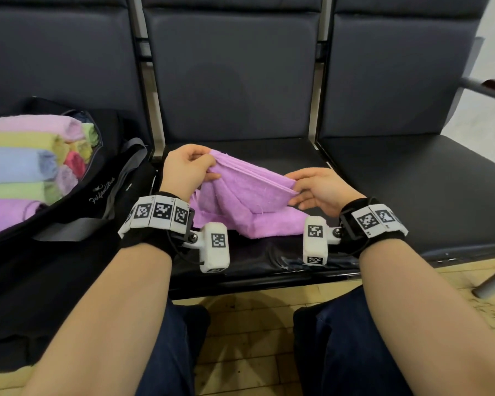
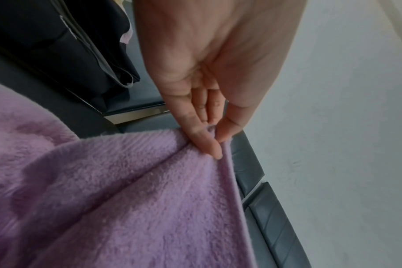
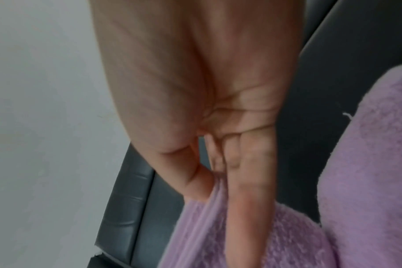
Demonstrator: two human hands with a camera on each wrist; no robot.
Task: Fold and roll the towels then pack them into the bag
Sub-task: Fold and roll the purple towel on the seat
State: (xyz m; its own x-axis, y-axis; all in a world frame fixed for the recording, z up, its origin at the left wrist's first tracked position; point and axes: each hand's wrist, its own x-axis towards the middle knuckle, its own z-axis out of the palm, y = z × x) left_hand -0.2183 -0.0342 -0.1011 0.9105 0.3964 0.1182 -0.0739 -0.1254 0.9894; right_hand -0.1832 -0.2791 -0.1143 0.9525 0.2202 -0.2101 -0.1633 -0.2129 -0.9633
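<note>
A purple towel (image 1: 246, 195) hangs folded over the middle seat (image 1: 286, 155), its lower part lying on the cushion. My left hand (image 1: 209, 164) pinches the towel's upper left corner. My right hand (image 1: 296, 188) pinches the upper right corner, so the top edge stretches between them. In the left wrist view the thumb and fingers (image 2: 204, 139) pinch the towel (image 2: 131, 190) at its corner. In the right wrist view the thumb and fingers (image 3: 241, 190) clamp the layered edge of the towel (image 3: 287, 235). A black bag (image 1: 97, 192) lies open on the left seat.
Several rolled towels (image 1: 26, 167) in pink, yellow, blue, green and purple fill the bag. Its grey strap (image 1: 120, 181) lies toward the middle seat. The right seat (image 1: 412, 178) has nothing on it. A metal armrest (image 1: 486, 87) juts out at far right.
</note>
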